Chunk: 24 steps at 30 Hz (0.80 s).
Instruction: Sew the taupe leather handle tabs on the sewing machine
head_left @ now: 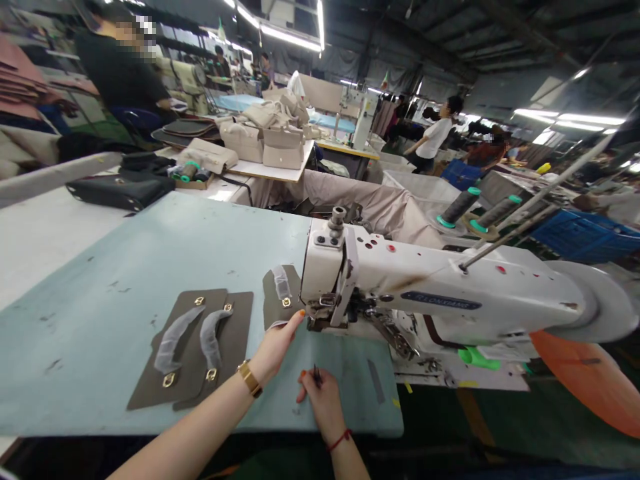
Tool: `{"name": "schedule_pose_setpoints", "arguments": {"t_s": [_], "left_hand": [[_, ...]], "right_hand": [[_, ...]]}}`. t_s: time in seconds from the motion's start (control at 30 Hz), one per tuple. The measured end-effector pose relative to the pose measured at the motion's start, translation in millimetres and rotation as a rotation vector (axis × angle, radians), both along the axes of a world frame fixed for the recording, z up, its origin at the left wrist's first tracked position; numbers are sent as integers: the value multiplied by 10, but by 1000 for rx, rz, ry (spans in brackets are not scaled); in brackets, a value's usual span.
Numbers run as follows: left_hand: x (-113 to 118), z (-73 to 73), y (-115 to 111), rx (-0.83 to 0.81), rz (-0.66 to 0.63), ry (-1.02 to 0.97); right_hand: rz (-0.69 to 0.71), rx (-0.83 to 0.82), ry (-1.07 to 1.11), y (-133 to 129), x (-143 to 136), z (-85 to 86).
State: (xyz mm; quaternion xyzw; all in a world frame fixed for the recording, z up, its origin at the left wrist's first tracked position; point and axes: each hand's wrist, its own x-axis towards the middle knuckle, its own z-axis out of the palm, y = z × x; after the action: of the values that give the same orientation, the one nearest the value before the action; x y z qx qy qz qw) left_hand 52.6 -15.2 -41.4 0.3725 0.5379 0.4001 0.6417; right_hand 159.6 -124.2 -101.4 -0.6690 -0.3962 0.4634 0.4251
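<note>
Left hand (274, 347) on brown panel (280, 300) beside sewing machine (425, 293); right hand (323, 397) pinching small tool (316, 375).

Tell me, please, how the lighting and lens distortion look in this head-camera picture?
Head view: ceiling strip lights blow out to white glare; wide-angle lens bends the table edge and stretches the sewing machine; left hand and right hand are evenly lit and sharp; distant workers look soft.

Single head-worn view looked forward and down, close over the pale blue-green worktable (125, 267); white sewing machine (425, 287) at three o'clock.
</note>
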Motion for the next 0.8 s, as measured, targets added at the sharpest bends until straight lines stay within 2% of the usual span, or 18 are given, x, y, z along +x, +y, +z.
{"name": "schedule_pose_setpoints", "arguments": {"t_s": [0.2,0.33,0.4,0.47,0.53,0.57,0.6,0.67,0.73,0.8], "left_hand": [[212,-9,-127,-5,157,-31],[196,-41,-246,19,145,-14],[46,-115,-352,54,108,-37],[-201,-208,-418,96,130,-53],[-485,-272,-350,162,206,24],[-612,-280,-246,233,199,108],[-714,-269,-98,335,138,199],[-818,-204,291,609,-166,360],[-795,-103,698,837,-502,453],[-705,18,1011,1037,-782,514]], "right_hand": [[-4,-3,4,13,7,37],[-81,60,-1,103,-10,222],[-133,117,-2,185,-44,383],[-187,171,-2,289,-103,542],[-214,209,-12,414,-190,656],[-220,221,-18,483,-241,688],[-227,233,-23,555,-296,704],[-261,248,-24,700,-407,696],[-328,261,-26,822,-504,653],[-397,267,-34,901,-573,600]]}}
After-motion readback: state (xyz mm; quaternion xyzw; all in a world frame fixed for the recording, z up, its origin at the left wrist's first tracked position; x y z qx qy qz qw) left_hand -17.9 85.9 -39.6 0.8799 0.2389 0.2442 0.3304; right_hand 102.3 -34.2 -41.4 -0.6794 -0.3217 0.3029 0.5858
